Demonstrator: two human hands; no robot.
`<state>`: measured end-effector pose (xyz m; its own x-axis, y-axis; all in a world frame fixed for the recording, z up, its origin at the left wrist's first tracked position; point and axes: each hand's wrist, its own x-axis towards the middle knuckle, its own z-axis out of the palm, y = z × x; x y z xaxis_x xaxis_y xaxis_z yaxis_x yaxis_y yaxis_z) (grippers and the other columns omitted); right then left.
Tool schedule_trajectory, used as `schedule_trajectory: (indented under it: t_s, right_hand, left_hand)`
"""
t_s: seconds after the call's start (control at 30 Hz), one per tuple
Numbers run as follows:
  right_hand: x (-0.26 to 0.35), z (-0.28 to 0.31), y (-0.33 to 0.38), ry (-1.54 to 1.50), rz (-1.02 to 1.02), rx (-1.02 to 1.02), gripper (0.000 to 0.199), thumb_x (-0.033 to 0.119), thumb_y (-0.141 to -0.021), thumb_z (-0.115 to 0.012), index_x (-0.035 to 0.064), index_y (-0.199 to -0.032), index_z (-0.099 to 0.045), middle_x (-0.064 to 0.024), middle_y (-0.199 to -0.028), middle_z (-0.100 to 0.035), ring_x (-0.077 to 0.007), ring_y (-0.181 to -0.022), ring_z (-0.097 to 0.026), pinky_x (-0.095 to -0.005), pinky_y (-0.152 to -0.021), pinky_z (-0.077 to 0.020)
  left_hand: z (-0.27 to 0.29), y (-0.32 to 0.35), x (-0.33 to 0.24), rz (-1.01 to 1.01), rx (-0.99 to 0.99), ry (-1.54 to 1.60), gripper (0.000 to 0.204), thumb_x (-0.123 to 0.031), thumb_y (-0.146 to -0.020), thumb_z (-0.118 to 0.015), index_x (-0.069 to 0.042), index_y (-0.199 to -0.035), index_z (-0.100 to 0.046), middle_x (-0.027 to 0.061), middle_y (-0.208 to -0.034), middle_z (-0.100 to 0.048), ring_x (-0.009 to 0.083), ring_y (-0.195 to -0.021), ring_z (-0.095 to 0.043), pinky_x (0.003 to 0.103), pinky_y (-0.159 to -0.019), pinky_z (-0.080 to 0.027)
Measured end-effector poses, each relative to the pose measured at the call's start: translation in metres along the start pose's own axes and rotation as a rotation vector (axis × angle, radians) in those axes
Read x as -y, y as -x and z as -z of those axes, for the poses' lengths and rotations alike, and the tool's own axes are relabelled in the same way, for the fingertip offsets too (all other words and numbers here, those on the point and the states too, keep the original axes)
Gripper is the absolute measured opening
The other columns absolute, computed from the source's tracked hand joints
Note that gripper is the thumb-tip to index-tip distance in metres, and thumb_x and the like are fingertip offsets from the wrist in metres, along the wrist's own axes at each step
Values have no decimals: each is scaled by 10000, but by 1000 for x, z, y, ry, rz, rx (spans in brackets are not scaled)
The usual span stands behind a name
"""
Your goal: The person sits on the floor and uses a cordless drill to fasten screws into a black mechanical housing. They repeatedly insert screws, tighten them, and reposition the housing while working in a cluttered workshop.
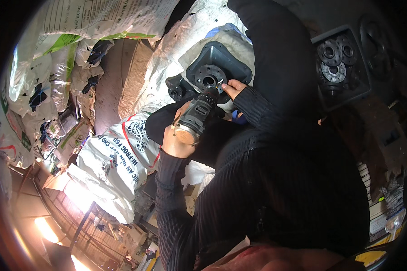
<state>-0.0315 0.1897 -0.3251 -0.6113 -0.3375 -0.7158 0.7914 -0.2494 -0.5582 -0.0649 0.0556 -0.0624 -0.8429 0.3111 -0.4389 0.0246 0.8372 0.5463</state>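
Note:
My left hand (178, 140) grips a grey and black cordless driver (195, 118), its nose pointing up at a black plastic housing (221, 56) with a round bearing flange (209, 79). The housing lies on white sacking above my lap. My right hand (233, 87) is at the driver's tip, fingers pinched on a small screw against the flange's right rim. Both forearms are in black ribbed sleeves.
A second black housing part (176, 88) lies just left of the flange. At upper right a dark crate (362, 74) holds several black flanged parts (333, 61). White woven sacks (113, 158) pile up on the left, some printed, over a brightly lit floor (54, 221).

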Motion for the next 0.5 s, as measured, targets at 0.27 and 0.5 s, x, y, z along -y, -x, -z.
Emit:
schedule_trajectory:
  t_s: [0.27,0.5]
  right_hand:
    - [8,-1,8,-6,51,15,222,242,-944,-564,29,-996,-600,-12,-774,-584,-71,-690,-513,-226,-630,-419]
    - [15,1,12,-57,113,65,224,234,-944,-564,23,-1009,-602,-24,-816,-608,-81,-728,-536,-230,-667,-436]
  left_hand:
    - [16,-13,-5,287,191,-72,660,-47,-588,-736,6,-1209,-519,185,-1216,-558,344,-1148,-516,391,-1010,-381]
    - [12,-35,-10,34,145,-87,541,-112,-691,-710,-87,-1196,-519,96,-1051,-636,317,-831,-657,356,-706,-525]
